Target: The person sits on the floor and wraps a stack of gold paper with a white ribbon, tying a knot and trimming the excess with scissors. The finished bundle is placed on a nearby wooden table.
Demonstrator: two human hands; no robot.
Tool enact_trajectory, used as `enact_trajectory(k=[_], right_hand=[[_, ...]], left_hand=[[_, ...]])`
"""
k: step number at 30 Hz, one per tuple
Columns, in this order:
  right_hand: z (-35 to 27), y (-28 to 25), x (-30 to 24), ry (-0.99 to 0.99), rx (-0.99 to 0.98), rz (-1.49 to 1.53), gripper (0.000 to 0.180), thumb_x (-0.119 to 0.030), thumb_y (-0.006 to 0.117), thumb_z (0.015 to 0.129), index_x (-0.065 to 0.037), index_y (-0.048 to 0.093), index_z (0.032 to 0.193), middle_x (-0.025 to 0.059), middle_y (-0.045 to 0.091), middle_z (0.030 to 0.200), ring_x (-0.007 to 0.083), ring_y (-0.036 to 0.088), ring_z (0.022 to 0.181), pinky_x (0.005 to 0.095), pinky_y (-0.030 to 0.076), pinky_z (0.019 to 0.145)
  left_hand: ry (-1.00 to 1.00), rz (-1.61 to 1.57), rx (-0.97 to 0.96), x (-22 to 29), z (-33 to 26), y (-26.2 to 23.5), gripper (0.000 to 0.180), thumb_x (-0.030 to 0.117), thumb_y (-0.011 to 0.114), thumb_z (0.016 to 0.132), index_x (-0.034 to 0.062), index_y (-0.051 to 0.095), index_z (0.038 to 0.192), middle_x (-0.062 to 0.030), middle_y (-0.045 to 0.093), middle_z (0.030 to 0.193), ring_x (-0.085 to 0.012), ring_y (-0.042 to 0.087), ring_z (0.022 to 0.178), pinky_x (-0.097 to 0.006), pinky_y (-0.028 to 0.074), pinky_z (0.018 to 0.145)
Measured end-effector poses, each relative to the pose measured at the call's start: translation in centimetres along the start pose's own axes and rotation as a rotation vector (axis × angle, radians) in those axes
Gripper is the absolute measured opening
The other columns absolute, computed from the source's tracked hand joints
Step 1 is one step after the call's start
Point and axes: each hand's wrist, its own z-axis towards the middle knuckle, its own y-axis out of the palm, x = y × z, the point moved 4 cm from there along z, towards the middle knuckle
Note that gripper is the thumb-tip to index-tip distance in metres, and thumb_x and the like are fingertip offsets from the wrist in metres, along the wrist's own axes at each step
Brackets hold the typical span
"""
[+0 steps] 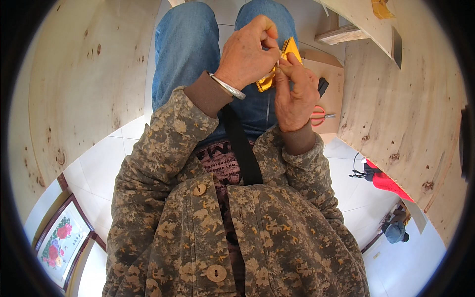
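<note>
Above my lap, my left hand (250,53) and my right hand (297,96) meet, fingertips almost touching. Between and behind them shows a folded piece of shiny gold foil paper (291,48), partly covered by my fingers. My right thumb and fingers close in a pinch at the foil's near edge. The left fingers curl in a pinch too, beside what looks like a thin pale strand; exactly what they hold is too small to tell. A silver bangle (227,86) circles my left wrist.
Red-handled scissors (320,116) lie on cardboard (332,91) to the right of my knees, near a small black object (322,86). Wooden boards (99,64) flank me on the left and right (386,114). Another gold piece (382,9) lies at the far right.
</note>
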Motion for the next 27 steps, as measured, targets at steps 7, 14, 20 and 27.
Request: enact_trajectory(k=[7,14,20,27], right_hand=[[-0.1,0.1,0.0,-0.027,0.005,-0.06,0.015,-0.005,0.073,0.087,-0.004,0.073,0.103,0.012,0.076,0.104,0.0313,0.07,0.114,0.0417,0.046,0.095],[-0.3,0.2,0.0,-0.029,0.018,-0.038,0.015,-0.005,0.073,0.087,-0.004,0.073,0.102,0.0104,0.076,0.104,0.0305,0.07,0.114,0.0417,0.046,0.095],[-0.3,0.4,0.0,-0.061,0.017,-0.057,0.014,-0.004,0.073,0.087,-0.004,0.073,0.101,0.0086,0.076,0.105,0.03,0.07,0.115,0.0414,0.045,0.097],[-0.4,0.4,0.0,-0.066,0.03,-0.047,0.013,-0.004,0.073,0.086,-0.004,0.073,0.099,0.0082,0.076,0.105,0.0301,0.069,0.115,0.0417,0.045,0.099]], left_hand=[[0.124,0.029,-0.004,1.2,-1.2,-0.1,0.02,0.011,0.073,0.087,0.008,0.057,0.099,-0.0074,0.073,0.085,-0.0231,0.076,0.084,-0.032,0.057,0.07],[0.268,0.109,-0.018,1.3,-1.3,-0.2,0.016,0.016,0.064,0.094,0.0121,0.053,0.104,-0.0099,0.068,0.078,-0.0321,0.07,0.072,-0.041,0.053,0.059],[0.3,0.193,-0.022,1.3,-1.7,-0.3,0.016,0.013,0.064,0.096,0.0107,0.052,0.105,-0.0095,0.066,0.079,-0.0324,0.069,0.071,-0.041,0.053,0.059],[0.411,0.125,0.029,1.4,-1.4,-0.2,0.013,0.009,0.063,0.094,0.0088,0.052,0.1,-0.0102,0.063,0.08,-0.0343,0.065,0.076,-0.044,0.051,0.068]])
